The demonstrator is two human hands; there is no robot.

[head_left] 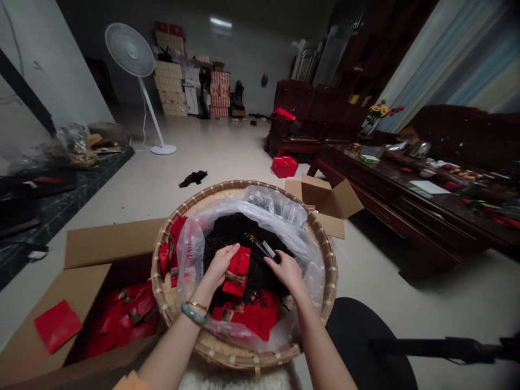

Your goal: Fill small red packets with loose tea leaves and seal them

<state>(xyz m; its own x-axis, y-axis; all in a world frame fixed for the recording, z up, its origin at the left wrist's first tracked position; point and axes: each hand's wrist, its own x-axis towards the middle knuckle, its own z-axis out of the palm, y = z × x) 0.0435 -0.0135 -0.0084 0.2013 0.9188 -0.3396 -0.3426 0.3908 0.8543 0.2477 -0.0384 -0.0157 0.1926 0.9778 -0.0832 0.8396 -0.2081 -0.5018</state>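
My left hand (pixel 221 264) is closed on a small red packet (pixel 238 270), held upright over a heap of dark loose tea leaves (pixel 239 233). The leaves lie in a clear plastic bag (pixel 280 216) inside a round woven basket (pixel 325 254). My right hand (pixel 286 269) grips a small dark scoop (pixel 266 250) whose tip is in the leaves beside the packet. More red packets (pixel 249 317) lie at the near side of the bag, and others (pixel 173 244) sit at the basket's left edge.
An open cardboard box (pixel 87 273) with several red packets (pixel 125 317) stands to the left. A smaller open box (pixel 325 200) lies behind the basket. A dark wooden table (pixel 406 200) runs along the right. A standing fan (pixel 136 59) and stacked cartons are farther back.
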